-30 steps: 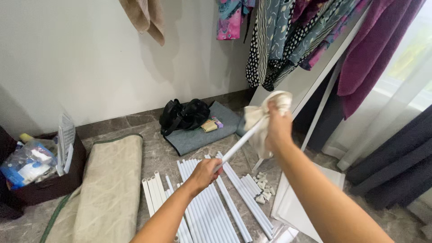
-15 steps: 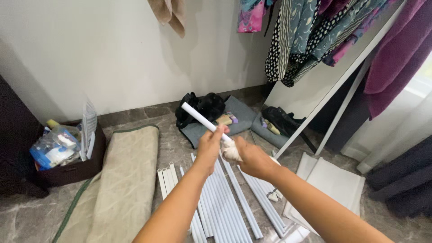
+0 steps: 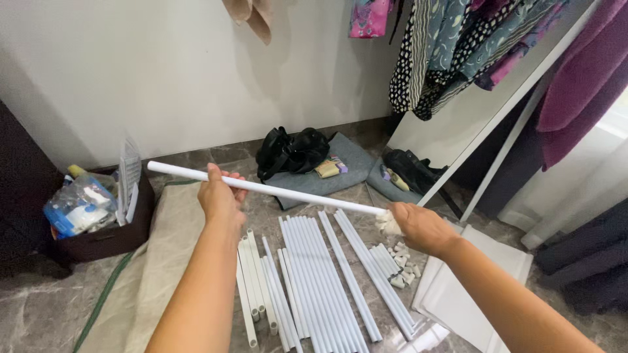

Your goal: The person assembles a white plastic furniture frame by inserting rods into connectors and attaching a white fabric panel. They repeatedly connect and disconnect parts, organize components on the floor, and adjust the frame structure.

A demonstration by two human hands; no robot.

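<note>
The person's got a long white tube (image 3: pixel 261 188) held up over the floor, almost level — left hand (image 3: pixel 221 196) wrapped around it near the far end, right hand (image 3: pixel 422 227) closed on the near tip with a bit of white cloth (image 3: pixel 388 223) bunched there. Looks light, stiff and probably slick, so gripping near both ends seems sensible. More white tubes (image 3: pixel 320 274) lie on the floor below.

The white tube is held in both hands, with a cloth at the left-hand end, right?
Not quite. In the head view, both hands hold the white tube, but the white cloth is at the right hand, not the left hand.
</note>
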